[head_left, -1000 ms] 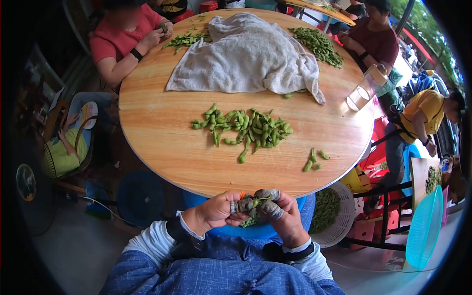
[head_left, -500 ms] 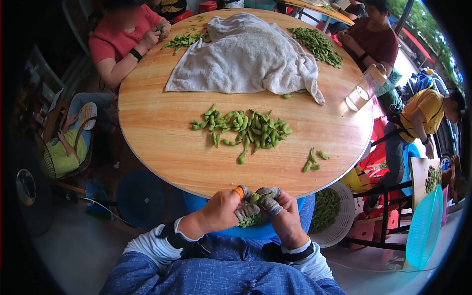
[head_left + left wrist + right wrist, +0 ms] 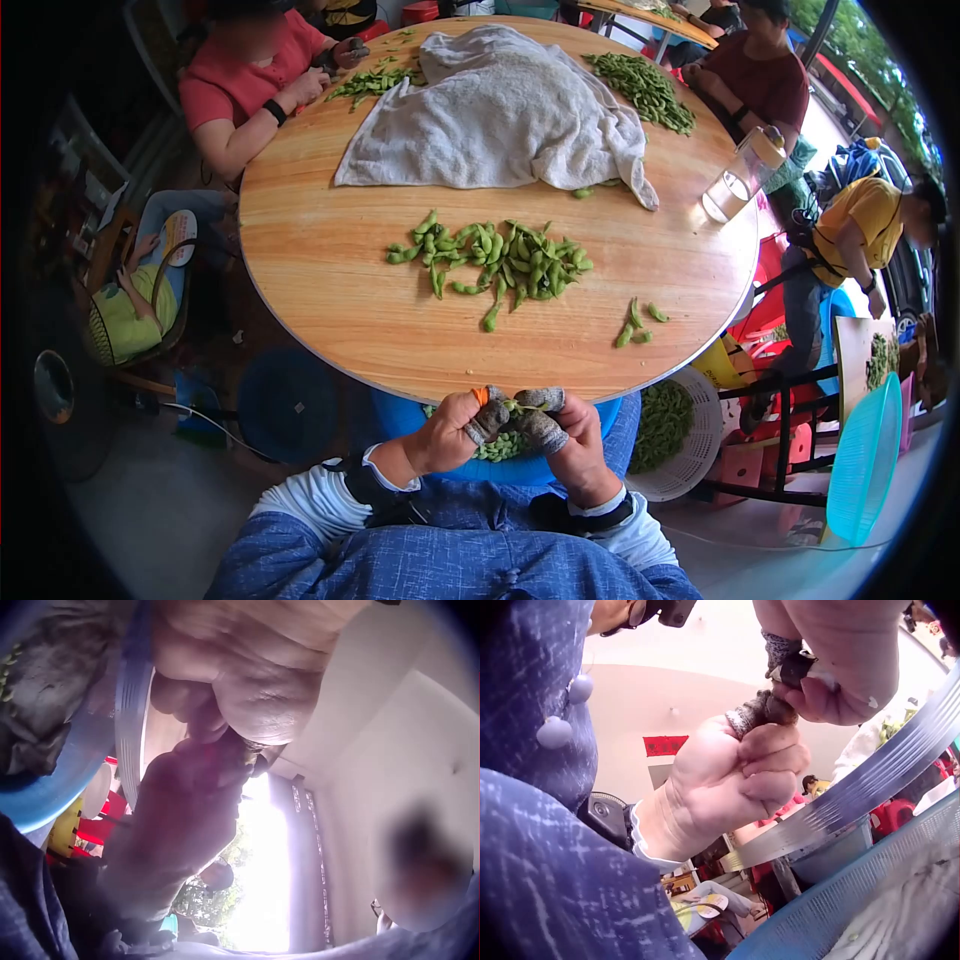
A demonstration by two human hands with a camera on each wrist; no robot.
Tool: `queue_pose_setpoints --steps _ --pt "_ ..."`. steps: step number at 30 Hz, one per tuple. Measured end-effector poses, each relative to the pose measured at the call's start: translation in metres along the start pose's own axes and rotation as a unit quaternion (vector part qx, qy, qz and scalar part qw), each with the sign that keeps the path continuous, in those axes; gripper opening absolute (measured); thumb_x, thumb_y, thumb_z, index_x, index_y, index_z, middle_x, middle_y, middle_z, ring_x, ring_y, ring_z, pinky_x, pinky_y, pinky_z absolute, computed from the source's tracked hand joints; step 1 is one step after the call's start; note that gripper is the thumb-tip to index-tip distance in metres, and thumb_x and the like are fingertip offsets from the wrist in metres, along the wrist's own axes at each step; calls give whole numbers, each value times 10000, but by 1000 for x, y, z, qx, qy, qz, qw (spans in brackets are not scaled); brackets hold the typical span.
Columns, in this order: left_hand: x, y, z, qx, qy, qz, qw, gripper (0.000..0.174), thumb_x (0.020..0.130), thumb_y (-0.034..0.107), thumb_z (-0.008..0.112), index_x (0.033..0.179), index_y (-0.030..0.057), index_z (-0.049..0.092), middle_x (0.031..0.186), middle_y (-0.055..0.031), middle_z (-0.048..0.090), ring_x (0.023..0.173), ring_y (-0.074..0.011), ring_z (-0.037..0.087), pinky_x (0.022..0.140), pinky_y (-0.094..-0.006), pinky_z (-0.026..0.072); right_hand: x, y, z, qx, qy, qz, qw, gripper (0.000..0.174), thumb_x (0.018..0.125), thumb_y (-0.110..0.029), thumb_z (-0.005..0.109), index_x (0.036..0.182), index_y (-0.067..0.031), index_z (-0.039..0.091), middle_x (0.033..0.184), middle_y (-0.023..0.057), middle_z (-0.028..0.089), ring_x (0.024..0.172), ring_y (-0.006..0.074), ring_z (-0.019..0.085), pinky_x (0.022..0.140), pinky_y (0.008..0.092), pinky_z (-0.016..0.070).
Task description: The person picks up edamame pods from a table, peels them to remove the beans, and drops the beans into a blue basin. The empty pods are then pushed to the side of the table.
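Observation:
My two hands meet just below the near edge of the round wooden table [image 3: 330, 300]. Left hand [image 3: 468, 424] and right hand [image 3: 545, 425] wear grey finger covers and pinch one green soybean pod [image 3: 516, 406] between them, over a blue basin [image 3: 500, 468] holding green beans. In the right wrist view the left hand [image 3: 739, 776] is curled, its covered thumb against the right hand's covered fingertip [image 3: 784, 660]. The left wrist view is blurred, filled by the left hand [image 3: 240, 690] beside the basin's rim [image 3: 131, 712]. A pile of pods [image 3: 495, 262] lies mid-table.
A grey towel [image 3: 500, 110] covers the far half, with more pods [image 3: 645, 90] beyond. A few pods [image 3: 637, 325] lie near the right. A glass jug [image 3: 740, 175] stands at the right edge. A white basket [image 3: 680, 430] of pods sits below. Other people sit around.
My hands have stayed at the table's edge, working the pod; the left thumb shifted in towards the right fingers. The person at the far left moved a hand.

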State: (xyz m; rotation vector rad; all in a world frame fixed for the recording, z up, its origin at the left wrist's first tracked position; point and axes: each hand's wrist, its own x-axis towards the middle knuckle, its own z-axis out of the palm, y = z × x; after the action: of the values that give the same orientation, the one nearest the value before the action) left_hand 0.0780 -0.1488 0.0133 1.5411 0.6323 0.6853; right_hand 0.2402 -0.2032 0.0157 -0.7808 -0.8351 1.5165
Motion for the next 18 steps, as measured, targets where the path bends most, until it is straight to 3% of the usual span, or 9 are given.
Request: queue_pose_setpoints --steps 1,4,7,10,13,16,18 --pt "-1 0 -2 -18 -8 -45 999 159 793 92 546 920 1 519 824 -58 563 728 -125 546 646 -247 435 0 0 -1 -4 -2 -2 1000 230 802 -58 544 1007 40 513 937 68 582 850 122 541 756 249 432" --pt "1 11 6 82 83 -21 993 133 793 97 553 883 0 531 772 -44 556 684 -109 535 627 -221 426 0 -2 -2 -1 21 24 999 228 806 -55 536 1010 43 509 938 67 580 851 121 538 758 247 428" --pt "2 18 4 128 95 50 986 119 800 103 550 850 -3 529 720 -31 540 666 -117 527 611 -236 431 0 -4 4 -58 27 -2 998 213 807 -44 527 998 49 512 925 63 582 838 124 539 755 246 426" --pt "5 13 3 83 93 69 990 110 802 105 553 844 6 530 708 -22 537 623 -104 510 572 -227 427 0 -4 6 -97 19 -36 994 203 794 -30 532 978 53 516 895 66 588 811 120 542 735 239 427" --pt "2 6 -11 -112 12 -103 988 118 787 53 526 889 -5 535 712 -18 559 612 -73 512 559 -204 416 0 0 -1 -202 -9 -57 978 190 773 -17 542 950 48 528 856 72 594 777 120 547 703 239 434" --pt "4 14 -10 -188 28 -158 969 92 817 63 498 878 9 541 681 1 535 580 -45 477 512 -170 376 0 2 0 -173 12 -44 984 170 761 -13 549 923 37 542 819 74 595 752 119 548 679 239 437" --pt "7 15 -7 -168 59 -126 976 101 825 115 515 868 28 539 651 7 522 544 -46 451 478 -169 343 0 -2 3 -232 -5 -37 972 169 759 -8 548 922 38 542 816 73 595 746 122 547 677 242 438"
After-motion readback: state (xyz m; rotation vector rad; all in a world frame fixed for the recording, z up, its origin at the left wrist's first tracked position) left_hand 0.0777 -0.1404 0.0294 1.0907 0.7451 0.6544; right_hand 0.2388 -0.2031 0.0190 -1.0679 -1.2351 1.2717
